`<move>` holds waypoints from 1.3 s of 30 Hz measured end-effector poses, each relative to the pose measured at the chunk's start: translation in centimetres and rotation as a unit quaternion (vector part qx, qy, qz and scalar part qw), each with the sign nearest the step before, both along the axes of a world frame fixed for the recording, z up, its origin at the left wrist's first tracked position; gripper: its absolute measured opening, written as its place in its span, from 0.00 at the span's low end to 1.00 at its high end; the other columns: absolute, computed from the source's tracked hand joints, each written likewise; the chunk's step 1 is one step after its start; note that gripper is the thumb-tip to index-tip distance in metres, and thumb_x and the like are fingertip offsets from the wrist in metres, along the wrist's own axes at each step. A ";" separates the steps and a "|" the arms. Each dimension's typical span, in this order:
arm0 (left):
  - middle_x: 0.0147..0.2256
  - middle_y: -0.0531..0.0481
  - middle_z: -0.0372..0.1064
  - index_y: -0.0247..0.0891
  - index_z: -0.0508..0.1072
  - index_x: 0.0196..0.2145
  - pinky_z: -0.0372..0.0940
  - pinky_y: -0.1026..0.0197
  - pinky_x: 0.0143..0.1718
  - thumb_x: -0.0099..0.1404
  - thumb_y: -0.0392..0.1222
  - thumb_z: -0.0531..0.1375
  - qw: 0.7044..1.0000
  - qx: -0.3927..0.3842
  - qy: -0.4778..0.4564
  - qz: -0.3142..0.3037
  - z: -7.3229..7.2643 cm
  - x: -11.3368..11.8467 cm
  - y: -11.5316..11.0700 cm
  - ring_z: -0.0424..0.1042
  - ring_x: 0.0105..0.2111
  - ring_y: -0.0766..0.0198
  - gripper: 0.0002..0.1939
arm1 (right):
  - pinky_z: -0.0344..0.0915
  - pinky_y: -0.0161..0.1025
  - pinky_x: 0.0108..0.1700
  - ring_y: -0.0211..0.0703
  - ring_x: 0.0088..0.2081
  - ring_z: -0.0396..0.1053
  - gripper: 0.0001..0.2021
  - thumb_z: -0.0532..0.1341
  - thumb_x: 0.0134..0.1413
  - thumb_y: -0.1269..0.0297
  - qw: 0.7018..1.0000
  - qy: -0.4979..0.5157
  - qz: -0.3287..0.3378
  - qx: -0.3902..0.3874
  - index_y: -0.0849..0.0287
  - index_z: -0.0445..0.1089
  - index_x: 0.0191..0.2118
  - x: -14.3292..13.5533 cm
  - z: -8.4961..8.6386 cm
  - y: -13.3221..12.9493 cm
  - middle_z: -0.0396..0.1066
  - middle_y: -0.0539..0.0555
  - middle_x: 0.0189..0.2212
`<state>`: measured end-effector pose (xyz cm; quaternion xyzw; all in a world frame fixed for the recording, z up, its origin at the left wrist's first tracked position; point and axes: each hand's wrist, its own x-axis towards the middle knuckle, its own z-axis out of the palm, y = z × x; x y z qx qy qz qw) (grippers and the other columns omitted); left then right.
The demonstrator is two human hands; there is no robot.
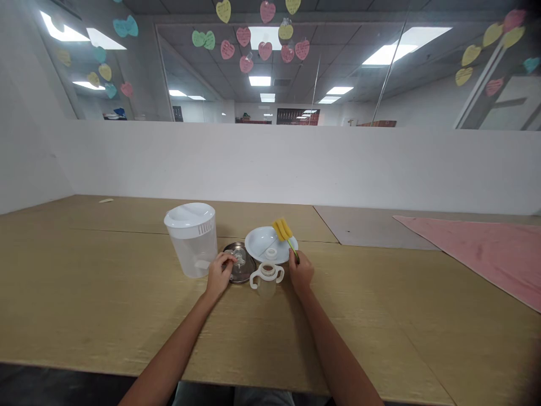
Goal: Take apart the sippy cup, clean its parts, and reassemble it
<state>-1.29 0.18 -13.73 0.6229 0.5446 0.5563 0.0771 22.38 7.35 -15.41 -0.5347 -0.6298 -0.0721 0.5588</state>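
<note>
My left hand [220, 275] is closed in a pinch on a small clear piece [240, 257], whose kind I cannot make out, over a round steel dish [243, 276]. My right hand [301, 273] grips a sponge brush [284, 230] by its green handle, the yellow sponge head pointing up over the far side of a white bowl [252, 239]. Inside the bowl lies a white ring [271, 253]. Between my hands a clear bottle with a white two-handled collar [267, 277] stands upright, its mouth uncovered.
A translucent white bucket with a white lid [190, 239] stands left of the steel dish. The brown tabletop [105, 293] reaches a white wall [270, 163] at the back. A pink cloth or sheet [486, 248] lies at the right. A small pale scrap [106, 201] sits at the back left.
</note>
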 end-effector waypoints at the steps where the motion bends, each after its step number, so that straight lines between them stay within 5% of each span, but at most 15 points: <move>1: 0.29 0.49 0.68 0.38 0.70 0.26 0.63 0.60 0.35 0.58 0.35 0.50 1.000 -0.013 0.014 -0.006 -0.1 0.1 -0.1 0.68 0.32 0.62 0.10 | 0.47 0.31 0.24 0.32 0.19 0.51 0.22 0.48 0.59 0.53 1.000 0.000 -0.002 -0.001 0.60 0.60 0.20 0.0 0.0 0.0 0.58 0.47 0.16; 7: 0.27 0.51 0.68 0.39 0.70 0.24 0.62 0.59 0.38 0.55 0.32 0.50 0.991 -0.069 0.105 -0.048 -0.5 0.5 -0.4 0.68 0.32 0.61 0.10 | 0.46 0.32 0.23 0.32 0.18 0.49 0.23 0.47 0.59 0.52 1.000 0.001 -0.004 -0.004 0.60 0.59 0.19 0.2 0.0 0.1 0.55 0.46 0.15; 18: 0.38 0.45 0.71 0.38 0.71 0.37 0.60 0.50 0.45 0.58 0.33 0.51 0.983 -0.083 0.161 0.011 -1.4 0.2 0.0 0.66 0.41 0.53 0.12 | 0.46 0.32 0.24 0.32 0.19 0.50 0.22 0.48 0.59 0.53 1.000 -0.002 0.001 -0.005 0.60 0.58 0.19 0.1 0.0 0.1 0.56 0.46 0.15; 25: 0.42 0.44 0.68 0.38 0.68 0.42 0.60 0.53 0.47 0.62 0.32 0.45 0.989 -0.034 0.137 0.048 1.0 1.0 0.0 0.65 0.44 0.58 0.16 | 0.47 0.32 0.24 0.32 0.19 0.51 0.22 0.47 0.59 0.52 1.000 -0.001 0.009 0.001 0.60 0.60 0.19 0.1 -0.1 0.1 0.57 0.47 0.16; 31: 0.38 0.48 0.70 0.41 0.73 0.34 0.58 0.54 0.49 0.60 0.32 0.51 0.980 -0.052 0.189 -0.036 4.2 4.6 4.1 0.65 0.43 0.59 0.12 | 0.47 0.32 0.24 0.33 0.19 0.52 0.23 0.47 0.60 0.52 1.000 -0.005 -0.004 0.003 0.60 0.62 0.20 0.1 -0.3 0.2 0.58 0.47 0.16; 35: 0.36 0.47 0.70 0.36 0.73 0.31 0.61 0.52 0.47 0.59 0.37 0.58 0.963 -0.122 0.226 -0.079 4.5 7.0 7.8 0.67 0.40 0.60 0.04 | 0.46 0.32 0.23 0.33 0.19 0.51 0.23 0.47 0.60 0.52 1.000 -0.006 -0.012 0.003 0.60 0.62 0.20 0.2 -0.3 0.3 0.57 0.47 0.15; 39: 0.43 0.46 0.67 0.34 0.68 0.43 0.66 0.53 0.41 0.64 0.44 0.55 0.943 -0.190 0.252 -0.109 4.1 8.0 9.6 0.68 0.40 0.62 0.12 | 0.47 0.32 0.24 0.33 0.19 0.52 0.23 0.47 0.60 0.52 1.000 -0.010 -0.007 0.006 0.60 0.62 0.20 0.2 -0.2 0.2 0.58 0.47 0.15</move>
